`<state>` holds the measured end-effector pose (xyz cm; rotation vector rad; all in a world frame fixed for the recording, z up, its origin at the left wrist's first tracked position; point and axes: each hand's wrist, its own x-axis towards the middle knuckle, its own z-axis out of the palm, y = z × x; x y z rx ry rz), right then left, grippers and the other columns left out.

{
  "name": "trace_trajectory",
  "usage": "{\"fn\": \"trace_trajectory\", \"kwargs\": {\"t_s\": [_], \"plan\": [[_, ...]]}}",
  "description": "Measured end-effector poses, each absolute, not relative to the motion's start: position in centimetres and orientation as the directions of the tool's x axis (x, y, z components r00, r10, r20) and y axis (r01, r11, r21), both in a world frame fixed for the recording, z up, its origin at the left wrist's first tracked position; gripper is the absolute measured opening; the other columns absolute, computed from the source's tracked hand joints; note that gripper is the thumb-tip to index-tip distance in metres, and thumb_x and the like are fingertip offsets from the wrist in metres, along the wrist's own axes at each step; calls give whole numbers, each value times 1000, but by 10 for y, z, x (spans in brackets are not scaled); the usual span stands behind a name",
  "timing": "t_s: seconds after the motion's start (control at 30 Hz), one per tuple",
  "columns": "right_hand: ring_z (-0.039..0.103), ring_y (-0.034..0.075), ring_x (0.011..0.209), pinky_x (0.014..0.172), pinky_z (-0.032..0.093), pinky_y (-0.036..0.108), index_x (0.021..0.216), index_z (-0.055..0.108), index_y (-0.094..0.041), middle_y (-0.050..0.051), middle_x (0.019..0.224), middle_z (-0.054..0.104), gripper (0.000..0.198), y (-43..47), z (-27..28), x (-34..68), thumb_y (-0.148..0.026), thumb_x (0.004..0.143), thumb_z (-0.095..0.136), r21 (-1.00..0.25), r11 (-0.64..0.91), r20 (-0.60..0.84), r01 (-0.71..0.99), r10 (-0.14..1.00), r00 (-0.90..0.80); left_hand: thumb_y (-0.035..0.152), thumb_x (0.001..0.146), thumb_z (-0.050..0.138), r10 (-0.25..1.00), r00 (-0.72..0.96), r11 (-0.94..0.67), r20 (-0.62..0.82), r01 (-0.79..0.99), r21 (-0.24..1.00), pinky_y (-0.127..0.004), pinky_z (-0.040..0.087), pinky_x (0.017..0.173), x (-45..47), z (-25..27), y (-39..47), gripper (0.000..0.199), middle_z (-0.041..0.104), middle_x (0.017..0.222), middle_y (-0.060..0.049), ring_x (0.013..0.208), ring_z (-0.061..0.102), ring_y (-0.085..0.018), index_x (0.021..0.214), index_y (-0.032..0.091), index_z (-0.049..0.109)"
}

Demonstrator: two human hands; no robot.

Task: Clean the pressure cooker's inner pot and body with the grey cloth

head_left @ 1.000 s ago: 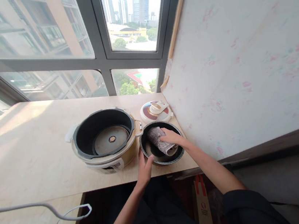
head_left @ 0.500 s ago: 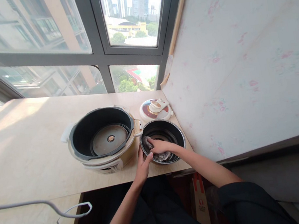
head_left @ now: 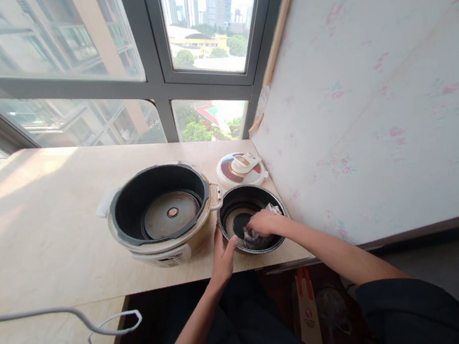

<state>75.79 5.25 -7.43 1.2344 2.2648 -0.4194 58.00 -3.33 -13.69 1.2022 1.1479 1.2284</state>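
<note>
A round dark inner pot (head_left: pixel 245 194) stands near the front edge of the light tabletop. My left hand (head_left: pixel 224 258) steadies it at its near left side, thumb at the rim and fingers along the outer wall. Inside the pot, my right hand (head_left: pixel 264 223) presses a crumpled grey cloth (head_left: pixel 257 241) against the bottom and near right side. Part of the cloth lies hidden under the fingers, and a whitish end shows by the right wall. Left of the pot sits the open pressure cooker body (head_left: pixel 159 253), with its round heating plate visible.
The cooker lid (head_left: pixel 230 178) rests behind the pot, close to the papered wall (head_left: pixel 375 119). A window (head_left: pixel 207 84) borders the tabletop (head_left: pixel 55 234) at the back. A grey cable (head_left: pixel 57 311) crosses at lower left. Below the edge hangs a paper bag (head_left: pixel 308 314).
My right hand has moved with the cloth from the pot's left side to its right, baring the left part of the bottom. The left hand keeps its place at the pot.
</note>
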Motion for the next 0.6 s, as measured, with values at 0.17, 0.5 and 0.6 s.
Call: {"fn": "trace_trajectory", "kwargs": {"t_s": [0.17, 0.5, 0.6], "plan": [[67, 34, 102, 86, 46, 44, 104, 76, -15, 21, 109, 71, 26, 58, -83, 758, -9, 86, 58, 91, 520, -475, 849, 772, -422, 41, 93, 57, 999, 47, -22, 23, -24, 999, -45, 14, 125, 575, -139, -32, 71, 29, 163, -8, 152, 21, -27, 157, 22, 32], [57, 28, 107, 97, 40, 43, 103, 72, -12, 16, 104, 66, 21, 79, -99, 771, -17, 95, 53, 188, 686, -299, 703, 721, -625, 41, 93, 57, 999, 53, 2, -1, -16, 1000, -47, 14, 125, 575, -144, -32, 71, 27, 164, -8, 153, 20, -29, 157, 24, 31], [56, 26, 112, 105, 38, 44, 101, 71, -12, 15, 109, 65, 20, 81, -102, 776, -17, 97, 51, 207, 730, -185, 651, 683, -707, 42, 93, 57, 999, 54, 2, 0, -21, 1000, -47, 13, 125, 575, -146, -32, 71, 27, 164, -7, 152, 20, -29, 157, 25, 31]]}}
